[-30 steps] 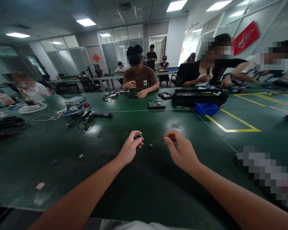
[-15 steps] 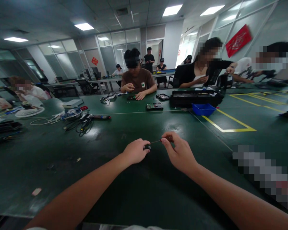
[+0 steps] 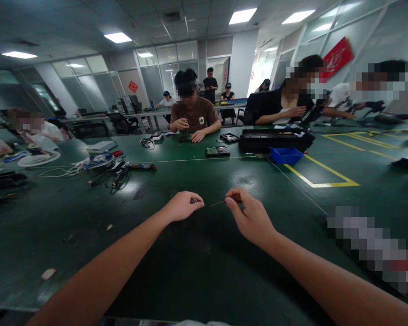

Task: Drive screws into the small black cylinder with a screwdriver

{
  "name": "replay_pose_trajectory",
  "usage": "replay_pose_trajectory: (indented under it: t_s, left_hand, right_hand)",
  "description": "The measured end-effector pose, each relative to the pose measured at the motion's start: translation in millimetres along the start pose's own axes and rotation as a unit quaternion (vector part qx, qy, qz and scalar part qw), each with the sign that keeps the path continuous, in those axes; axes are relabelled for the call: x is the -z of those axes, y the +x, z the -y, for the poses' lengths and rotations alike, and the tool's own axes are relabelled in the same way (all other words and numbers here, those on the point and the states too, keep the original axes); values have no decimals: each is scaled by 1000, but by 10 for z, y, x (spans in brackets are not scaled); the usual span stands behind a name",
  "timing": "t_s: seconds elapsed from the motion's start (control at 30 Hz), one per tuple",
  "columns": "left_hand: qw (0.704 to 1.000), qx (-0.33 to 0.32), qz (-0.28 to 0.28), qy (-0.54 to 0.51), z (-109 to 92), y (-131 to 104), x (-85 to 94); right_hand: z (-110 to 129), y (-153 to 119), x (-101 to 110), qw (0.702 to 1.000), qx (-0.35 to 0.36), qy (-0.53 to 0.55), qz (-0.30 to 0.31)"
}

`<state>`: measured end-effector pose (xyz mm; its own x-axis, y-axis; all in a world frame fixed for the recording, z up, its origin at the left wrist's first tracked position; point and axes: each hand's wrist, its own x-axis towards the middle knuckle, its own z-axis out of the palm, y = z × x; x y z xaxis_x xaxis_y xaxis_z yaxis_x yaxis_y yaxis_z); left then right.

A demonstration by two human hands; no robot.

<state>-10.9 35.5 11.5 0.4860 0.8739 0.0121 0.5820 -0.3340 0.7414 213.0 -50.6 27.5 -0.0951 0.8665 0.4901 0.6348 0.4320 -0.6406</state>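
Note:
My right hand (image 3: 248, 210) is closed on the reddish handle of a thin screwdriver (image 3: 218, 203), whose metal shaft points left toward my other hand. Left of the tip, with a small gap between them, my left hand (image 3: 183, 206) is closed around a small dark object (image 3: 193, 200), mostly hidden by the fingers. Both hands are over the green tabletop (image 3: 190, 262).
A blue tray (image 3: 286, 155) and a long black casing (image 3: 275, 139) lie beyond my right hand. A circuit board part (image 3: 218, 151) is ahead; tangled cables (image 3: 114, 174) lie at left. A person (image 3: 194, 111) works across the table.
My left hand has moved left, away from the screwdriver tip, and the small dark object is now more hidden in its fingers. The screwdriver shaft has tilted, its tip slightly lower.

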Motion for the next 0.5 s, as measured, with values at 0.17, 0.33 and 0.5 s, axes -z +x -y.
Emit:
replay_pose_trajectory:
  t_s: [0.17, 0.33, 0.5]
  left_hand:
    - [934, 156, -25, -319, 157, -82, 328]
    - [829, 198, -111, -511, 302, -167, 590]
    - [805, 179, -170, -539, 383, -237, 835]
  right_hand:
    - [3, -12, -7, 1000, 1, 0, 13]
    - [16, -7, 4, 1000, -2, 3, 17]
    - [-7, -6, 1, 1000, -8, 9, 22]
